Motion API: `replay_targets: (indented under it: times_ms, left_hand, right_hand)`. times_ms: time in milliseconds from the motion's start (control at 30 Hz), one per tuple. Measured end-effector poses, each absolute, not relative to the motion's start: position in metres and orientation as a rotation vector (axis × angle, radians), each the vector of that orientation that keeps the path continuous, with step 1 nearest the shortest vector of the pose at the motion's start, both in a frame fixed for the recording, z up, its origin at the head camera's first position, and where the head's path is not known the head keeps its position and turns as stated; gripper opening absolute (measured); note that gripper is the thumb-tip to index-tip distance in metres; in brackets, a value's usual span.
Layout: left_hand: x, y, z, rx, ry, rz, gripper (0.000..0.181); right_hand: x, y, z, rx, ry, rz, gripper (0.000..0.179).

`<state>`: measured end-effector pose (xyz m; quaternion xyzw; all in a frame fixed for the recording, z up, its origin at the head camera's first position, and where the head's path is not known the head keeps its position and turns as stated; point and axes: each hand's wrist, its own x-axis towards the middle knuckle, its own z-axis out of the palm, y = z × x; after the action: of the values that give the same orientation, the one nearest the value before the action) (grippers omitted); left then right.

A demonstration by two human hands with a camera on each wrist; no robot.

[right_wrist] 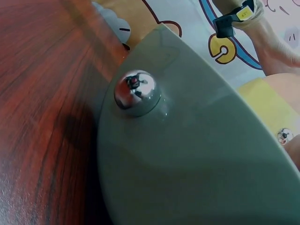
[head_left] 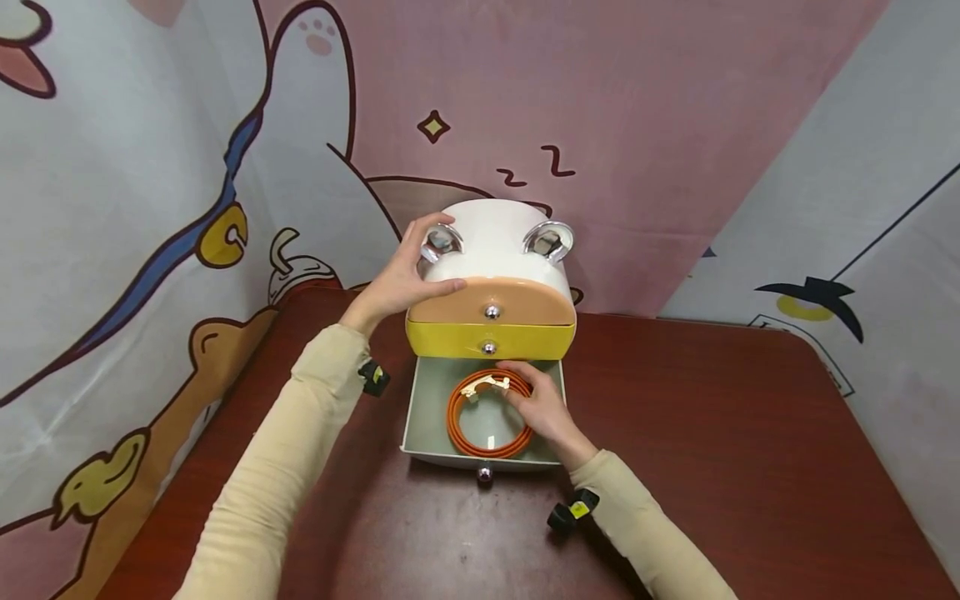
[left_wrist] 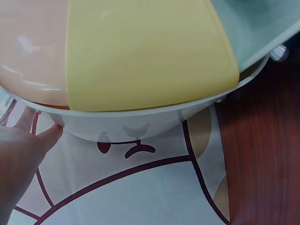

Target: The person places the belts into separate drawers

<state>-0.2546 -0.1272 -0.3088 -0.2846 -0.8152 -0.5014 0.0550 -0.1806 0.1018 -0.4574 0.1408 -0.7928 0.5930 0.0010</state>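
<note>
A white drawer cabinet [head_left: 495, 242] stands in the middle of the table, with two silver ears on top. My left hand [head_left: 397, 279] holds its upper left, fingers by the left silver ear [head_left: 442, 239] and thumb along the front edge. Its pale green bottom drawer [head_left: 427, 408] is pulled out. Inside lies a coiled orange belt [head_left: 454, 418] with a gold buckle [head_left: 480, 385]. Reaching into the drawer, my right hand [head_left: 545, 408] pinches the coil's upper right, close to the buckle. From the right wrist, the drawer's front [right_wrist: 197, 136] hides the belt and most of that hand.
Above the green drawer, the yellow drawer [head_left: 450, 340] and the peach top drawer [head_left: 450, 310] are closed, each with a silver knob. The green drawer's knob [head_left: 485, 474] faces the front of the dark red table [head_left: 712, 467]. Cartoon-printed cloth [head_left: 637, 108] hangs behind and beside it.
</note>
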Motion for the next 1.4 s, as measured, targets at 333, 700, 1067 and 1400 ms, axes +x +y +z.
replay_targets:
  times_ms: [333, 700, 1067, 1400]
  left_hand:
    - [-0.254, -0.129, -0.307, -0.873, -2.462, -1.528, 0.08]
    - [-0.255, -0.128, -0.307, -0.874, -2.467, -1.53, 0.08]
    - [-0.255, -0.128, -0.309, -0.872, -2.477, -1.528, 0.08]
    - [-0.254, -0.128, -0.31, -0.861, -2.482, -1.528, 0.081]
  right_hand:
    - [-0.183, 0.102, -0.456, 0.644, -2.458, 1.851, 0.043]
    - [-0.189, 0.107, -0.467, 0.893, -2.555, 1.552, 0.058]
    - [-0.182, 0.101, -0.46, 0.879, -2.53, 1.744, 0.045]
    - [-0.155, 0.099, -0.424, 1.017, -2.534, 1.783, 0.027]
